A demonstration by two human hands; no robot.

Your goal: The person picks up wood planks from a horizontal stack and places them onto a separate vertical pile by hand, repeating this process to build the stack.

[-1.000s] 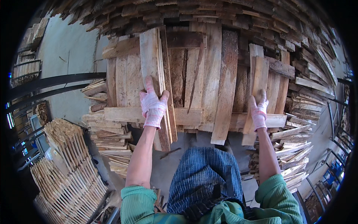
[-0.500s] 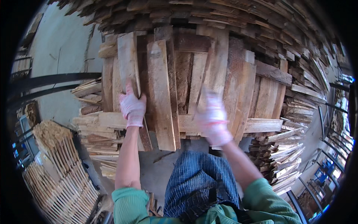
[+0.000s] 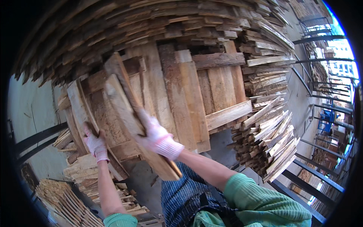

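Observation:
My right hand [image 3: 155,135], in a white and pink glove, grips two rough wooden planks [image 3: 124,104] that tilt up to the left. My left hand [image 3: 95,142], gloved the same way, holds the lower edge of a curved-looking plank [image 3: 77,113] at the left of the board stack [image 3: 196,94]. The stack leans against a cross board [image 3: 227,114] in front of me. The fingers of both hands wrap around wood.
Heaps of thin wood strips [image 3: 270,136] rise at the right and overhead. Bundled slats [image 3: 60,200] lie at the lower left. Dark metal rails [image 3: 38,138] run at the left, metal frames [image 3: 321,117] at the right. My blue checked apron [image 3: 185,196] hangs below.
My right hand has crossed from the right side of the stack to the left planks and taken hold of them. The planks now tilt away from the stack. The view has swung left.

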